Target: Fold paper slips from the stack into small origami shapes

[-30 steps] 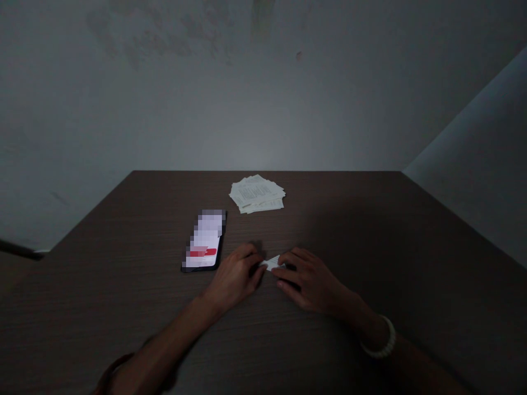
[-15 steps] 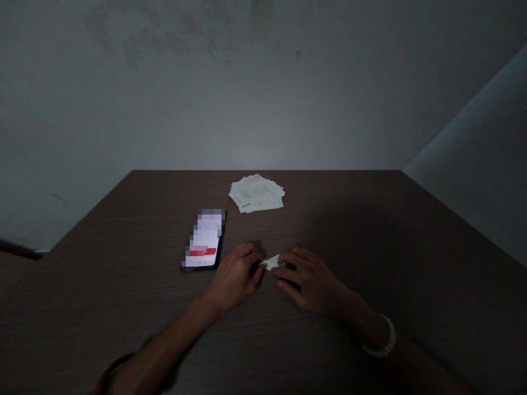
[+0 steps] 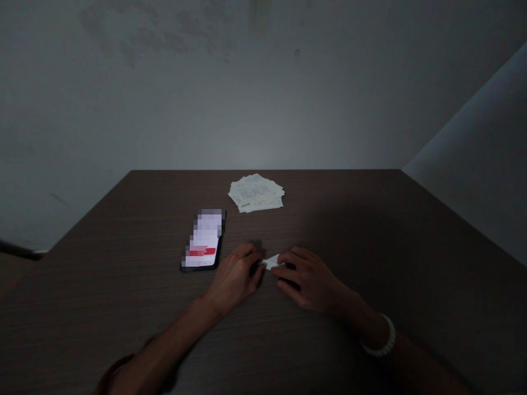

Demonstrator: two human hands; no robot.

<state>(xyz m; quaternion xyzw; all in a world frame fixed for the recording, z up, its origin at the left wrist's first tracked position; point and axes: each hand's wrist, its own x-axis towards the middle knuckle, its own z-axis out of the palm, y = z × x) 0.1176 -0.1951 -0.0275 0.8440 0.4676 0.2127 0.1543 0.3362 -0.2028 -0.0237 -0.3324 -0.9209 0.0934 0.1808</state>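
Observation:
A small folded piece of white paper (image 3: 272,263) lies on the table between my two hands. My left hand (image 3: 239,272) pinches its left end between thumb and fingers. From the right, my right hand (image 3: 307,278) has its fingertips on the paper's other side, with the fingers curled over it. Parts of the paper are hidden beneath the fingers. A pale beaded bracelet (image 3: 386,337) circles my right wrist.
Left of my left hand lies a phone (image 3: 206,236) with its screen lit. Farther back is a fanned pile of printed paper sheets (image 3: 256,190). The brown table (image 3: 123,236) meets a grey wall (image 3: 263,99) at its far edge.

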